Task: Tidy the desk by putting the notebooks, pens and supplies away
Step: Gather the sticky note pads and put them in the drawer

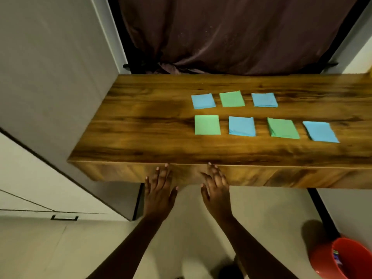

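Wooden desk (141,127), seven blue and green paper pads (241,126) in two rows on its right half, left hand (159,190) and right hand (216,188) apart, both flat against its near front, dark curtain (231,31) beyond, red bucket (346,258) near right.

The desk (130,125) offers open wood on its left — seven paper stacks (241,128) occupy its right.
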